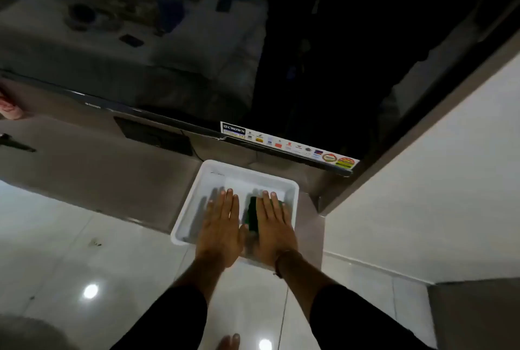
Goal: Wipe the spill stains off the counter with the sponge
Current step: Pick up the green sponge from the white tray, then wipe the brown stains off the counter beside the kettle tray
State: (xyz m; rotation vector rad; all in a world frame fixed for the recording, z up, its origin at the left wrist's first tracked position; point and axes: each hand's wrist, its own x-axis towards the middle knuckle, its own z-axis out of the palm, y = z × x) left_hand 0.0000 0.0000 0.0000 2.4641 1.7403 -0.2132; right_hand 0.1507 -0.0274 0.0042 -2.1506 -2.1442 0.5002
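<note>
Black sleeves (180, 318) closest to the lens, both arms reaching forward. The green sponge (252, 213) lies in the white tray (197, 181), partly under the right hand (274, 226), which is flat, fingers straight, pressing on it rather than gripping. Just beside it, left hand (221, 227) spread flat, holding nothing. The tray sits on the grey counter (84, 169), below the television (281, 54) with its sticker strip (289, 147).

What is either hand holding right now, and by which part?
Neither hand clearly grips anything. The right hand lies flat, fingers straight, on top of the green sponge inside the white tub. The left hand is spread flat and empty beside it.
</note>
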